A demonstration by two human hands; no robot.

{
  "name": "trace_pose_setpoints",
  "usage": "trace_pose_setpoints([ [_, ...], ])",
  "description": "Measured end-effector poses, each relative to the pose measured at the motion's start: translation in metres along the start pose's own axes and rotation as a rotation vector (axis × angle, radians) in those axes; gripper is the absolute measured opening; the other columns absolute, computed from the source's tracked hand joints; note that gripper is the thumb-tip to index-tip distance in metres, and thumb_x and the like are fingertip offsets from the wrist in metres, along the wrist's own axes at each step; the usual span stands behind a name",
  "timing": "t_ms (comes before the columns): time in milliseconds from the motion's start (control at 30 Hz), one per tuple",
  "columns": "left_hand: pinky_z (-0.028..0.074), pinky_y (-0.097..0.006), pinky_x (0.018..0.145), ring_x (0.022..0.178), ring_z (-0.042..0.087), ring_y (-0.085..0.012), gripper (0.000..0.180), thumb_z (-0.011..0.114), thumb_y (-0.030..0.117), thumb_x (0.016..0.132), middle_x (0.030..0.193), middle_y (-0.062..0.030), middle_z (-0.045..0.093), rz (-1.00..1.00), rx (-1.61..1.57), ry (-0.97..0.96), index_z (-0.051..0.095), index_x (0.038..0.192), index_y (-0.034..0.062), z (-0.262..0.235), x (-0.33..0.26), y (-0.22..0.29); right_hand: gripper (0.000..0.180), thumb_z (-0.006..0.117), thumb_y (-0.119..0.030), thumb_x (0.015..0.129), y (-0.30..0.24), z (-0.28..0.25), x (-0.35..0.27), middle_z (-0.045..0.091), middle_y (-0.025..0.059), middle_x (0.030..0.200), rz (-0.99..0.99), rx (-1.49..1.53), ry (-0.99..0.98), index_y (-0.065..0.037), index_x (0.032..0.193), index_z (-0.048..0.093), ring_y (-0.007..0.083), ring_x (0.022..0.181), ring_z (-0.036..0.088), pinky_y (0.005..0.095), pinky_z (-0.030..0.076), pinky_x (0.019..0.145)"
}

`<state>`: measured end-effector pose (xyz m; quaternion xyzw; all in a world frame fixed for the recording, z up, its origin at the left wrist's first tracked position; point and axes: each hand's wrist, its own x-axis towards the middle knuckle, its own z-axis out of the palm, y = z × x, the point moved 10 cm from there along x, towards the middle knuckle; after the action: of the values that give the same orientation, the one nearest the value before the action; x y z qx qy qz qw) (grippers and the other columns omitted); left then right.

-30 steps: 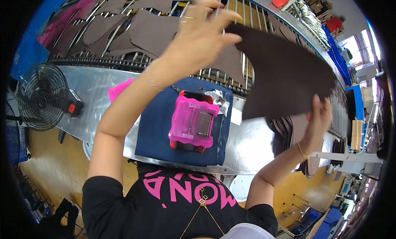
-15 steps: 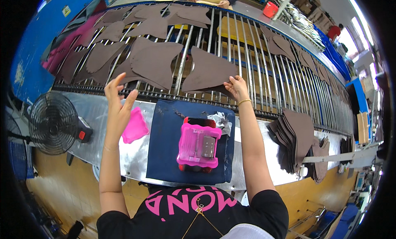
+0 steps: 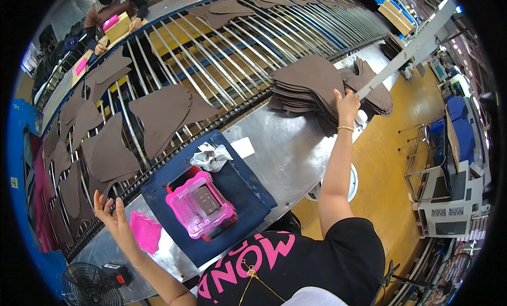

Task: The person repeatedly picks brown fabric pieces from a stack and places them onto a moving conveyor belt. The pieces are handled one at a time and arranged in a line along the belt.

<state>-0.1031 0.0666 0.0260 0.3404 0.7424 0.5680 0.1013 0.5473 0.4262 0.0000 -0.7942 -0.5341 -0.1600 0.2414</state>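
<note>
1. The right hand (image 3: 347, 106) is at the edge of a stack of flat, curve-edged, dark-brown sheets (image 3: 309, 79); I cannot tell whether its fingers pinch one. The left hand (image 3: 112, 216) hangs empty, fingers spread.
2. The step seems to be picking from the stack; that calls for parting one sheet cleanly.
3. The stack lies on the shiny metal table (image 3: 280, 147), beside the steel-barred conveyor (image 3: 237, 111).
4. Across it, a co-worker (image 3: 108, 15).

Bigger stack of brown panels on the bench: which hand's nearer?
Right hand: at the right edge of the bigger stack. The left hand is far to its left, by the flat pink piece.
</note>
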Motion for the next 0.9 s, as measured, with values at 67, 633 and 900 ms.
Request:
trace_pose_setpoints([
  [67, 0.039, -0.029, 0.090, 0.112, 0.043, -0.0180, 0.055, 0.062, 0.022, 0.091, 0.134, -0.0102, 0.036, 0.002, -0.006, -0.032, 0.037, 0.139, 0.0132, 0.011, 0.001, 0.006, 0.051, 0.069, -0.044, 0.079, 0.031, 0.027, -0.001, 0.061, 0.0226, 0.107, 0.140, 0.049, -0.348, 0.001, 0.104, 0.065, 0.0380, 0.106, 0.057, 0.0425, 0.048, 0.086],
  [633, 0.041, -0.035, 0.091, 0.112, 0.046, -0.0205, 0.060, 0.068, 0.016, 0.083, 0.130, -0.0092, 0.040, 0.081, 0.064, -0.132, 0.040, 0.137, 0.0114, 0.023, -0.015, 0.040, 0.026, 0.044, -0.013, 0.096, -0.109, -0.080, -0.024, 0.067, 0.0198, 0.081, -0.307, 0.370, -0.152, -0.007, 0.120, 0.053, 0.0264, 0.055, 0.065, 0.0375, 0.050, 0.050],
  [900, 0.044, -0.032, 0.087, 0.111, 0.048, -0.0211, 0.064, 0.071, 0.022, 0.082, 0.126, -0.0116, 0.043, 0.283, 0.072, -0.125, 0.042, 0.137, 0.0074, 0.060, -0.017, 0.083, 0.030, 0.048, -0.022, 0.098, -0.234, -0.169, -0.138, 0.062, 0.0089, 0.078, -0.353, 1.517, -0.596, -0.001, 0.119, 0.046, 0.0138, 0.045, 0.058, 0.0221, 0.044, 0.037],
])
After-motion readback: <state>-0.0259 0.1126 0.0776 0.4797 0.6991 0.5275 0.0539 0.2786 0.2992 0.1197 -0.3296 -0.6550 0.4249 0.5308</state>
